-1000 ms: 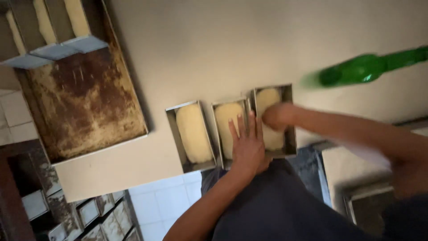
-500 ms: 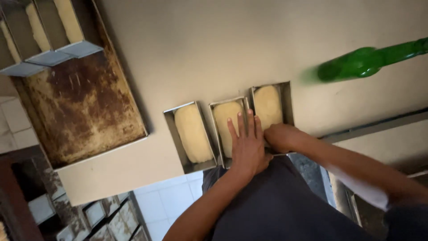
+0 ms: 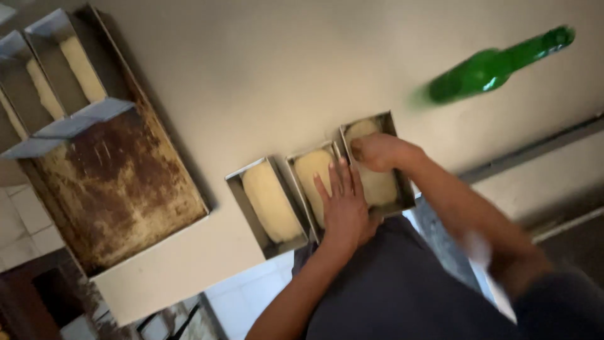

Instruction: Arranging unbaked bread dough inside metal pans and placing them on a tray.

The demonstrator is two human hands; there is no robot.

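Three loaf tins (image 3: pixel 314 192) sat at table (image 3: pixel 264 69) edge, 6 o'clock. Left hand (image 3: pixel 345 204) pressed flat on middle dough (image 3: pixel 313 179); right hand (image 3: pixel 377 151) curled on right dough (image 3: pixel 377 186). Risked shoving tins off the edge, deflating dough.

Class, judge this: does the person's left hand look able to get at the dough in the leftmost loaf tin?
Probably yes: the left hand rests on the middle tin, right beside the leftmost loaf tin, whose dough lies uncovered.

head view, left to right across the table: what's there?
Rusty baking tray carrying filled loaf tins → loaf tin with dough → middle tin under the left hand → right-most tin with the right hand in it → green bottle.
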